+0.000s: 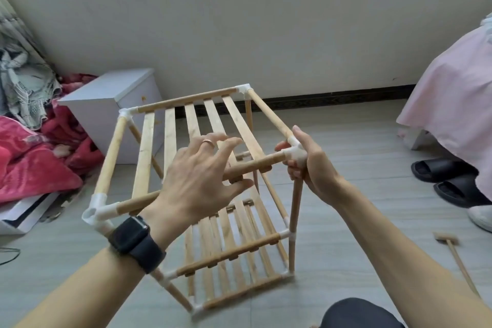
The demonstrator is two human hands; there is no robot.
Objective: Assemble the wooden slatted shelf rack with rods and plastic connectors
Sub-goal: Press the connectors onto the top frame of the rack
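Gripping the near right connector (294, 155) of the rack (170, 138), the right hand (314, 170) curls its fingers round the joint where the front rod (255, 165) and an upright (296, 210) meet, probably to steady that corner or press it home. The left hand (202, 176) hangs over the front rod with fingers spread and loose and the thumb below the rod, grasping nothing. It looks ready to close on the rod or catch the frame if it sways. The rack stands on the floor (372, 146) before the person, with top slats in place and lower shelves beneath, so the build seems nearly done. A mallet (447, 237) lies on the floor to the right, near enough for tapping joints tight.
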